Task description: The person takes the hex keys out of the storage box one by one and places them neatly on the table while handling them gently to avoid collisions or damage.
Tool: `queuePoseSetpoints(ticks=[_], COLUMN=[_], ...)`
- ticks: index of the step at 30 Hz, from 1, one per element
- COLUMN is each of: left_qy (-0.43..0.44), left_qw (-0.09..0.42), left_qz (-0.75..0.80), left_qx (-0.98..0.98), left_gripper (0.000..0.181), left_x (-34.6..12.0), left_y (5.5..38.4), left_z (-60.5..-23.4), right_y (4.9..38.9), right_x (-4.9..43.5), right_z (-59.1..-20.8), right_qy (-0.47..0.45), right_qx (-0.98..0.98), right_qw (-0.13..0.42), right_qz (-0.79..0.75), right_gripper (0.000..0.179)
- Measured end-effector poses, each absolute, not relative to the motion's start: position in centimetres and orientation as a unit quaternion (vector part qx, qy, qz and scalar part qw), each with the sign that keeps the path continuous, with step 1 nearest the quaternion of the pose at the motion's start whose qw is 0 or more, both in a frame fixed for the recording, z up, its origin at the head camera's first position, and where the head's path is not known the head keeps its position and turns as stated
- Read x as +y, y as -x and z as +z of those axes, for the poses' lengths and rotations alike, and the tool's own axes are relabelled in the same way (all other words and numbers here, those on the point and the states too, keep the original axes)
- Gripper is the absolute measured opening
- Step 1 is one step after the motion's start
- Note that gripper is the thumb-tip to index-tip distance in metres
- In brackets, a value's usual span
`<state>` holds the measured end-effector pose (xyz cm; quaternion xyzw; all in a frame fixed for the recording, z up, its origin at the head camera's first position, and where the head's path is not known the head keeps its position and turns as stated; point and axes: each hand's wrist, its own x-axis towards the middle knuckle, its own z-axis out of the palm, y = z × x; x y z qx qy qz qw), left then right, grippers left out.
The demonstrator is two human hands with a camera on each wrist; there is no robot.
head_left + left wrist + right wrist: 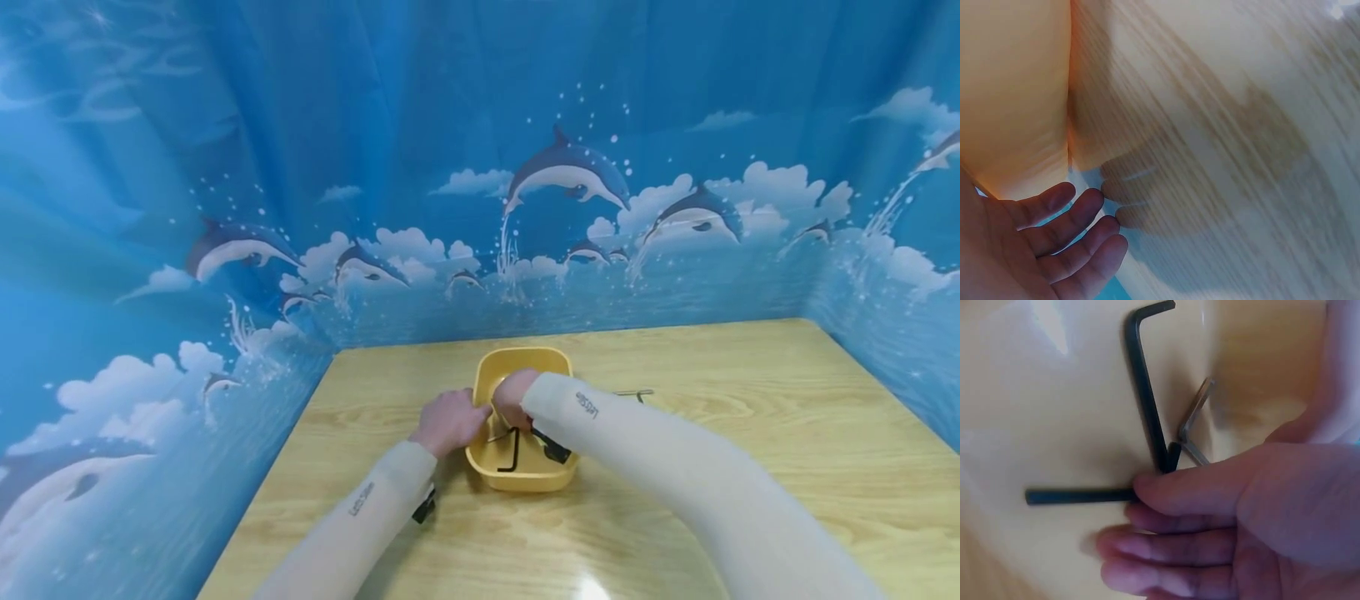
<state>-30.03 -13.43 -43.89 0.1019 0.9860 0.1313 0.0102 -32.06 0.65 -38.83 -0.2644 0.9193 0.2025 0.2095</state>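
Observation:
A yellow plastic bin (523, 482) stands on the table. My left hand (452, 419) holds its left rim, thumb over the edge and fingers (1079, 228) along the outer wall; the left wrist view hides that thumb. Reaching inside the bin, my right hand (513, 398) pinches a black hex key (1079, 495) between thumb and index finger. Another black hex key (1144, 390) lies on the bin floor, with a silvery hex key (1192, 415) beside it. In the head view, a black hex key (515, 450) shows near the bin's front.
Right of the bin, partly behind my right sleeve (637, 433), a thin metal hex key (637, 392) lies on the wood-grain table (750, 383). A blue curtain (420, 100) printed with dolphins borders the table at the back and sides.

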Motion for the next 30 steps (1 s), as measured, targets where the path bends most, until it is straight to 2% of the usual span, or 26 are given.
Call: queuePoseSetpoints(ticks=[7,13,25,30], left_qy=[-0.101,-0.098,-0.094,-0.081], left_qw=[0.008,0.006,0.016,0.027], left_qz=[0.133,0.132,0.137,0.144], left_qx=[0.986,0.986,0.986,0.986], left_gripper=[0.038,0.039,0.035,0.034], left_x=[-13.4,-13.4,-13.3,-13.4], left_y=[30.1,30.0,30.3,30.2], left_z=[-43.8,-43.9,-43.8,-43.9], right_y=[32.8,33.0,33.2,33.1], right_x=[0.7,1.3,3.3,4.2], right_z=[-38.9,-38.2,-37.4,-36.8], right_qy=[0.273,0.255,0.232,0.261], right_qx=[0.915,0.930,0.935,0.934], right_qw=[0.225,0.251,0.266,0.239], right_qz=[0.192,0.077,-0.020,-0.047], right_gripper=[0.024,0.014,0.016,0.031])
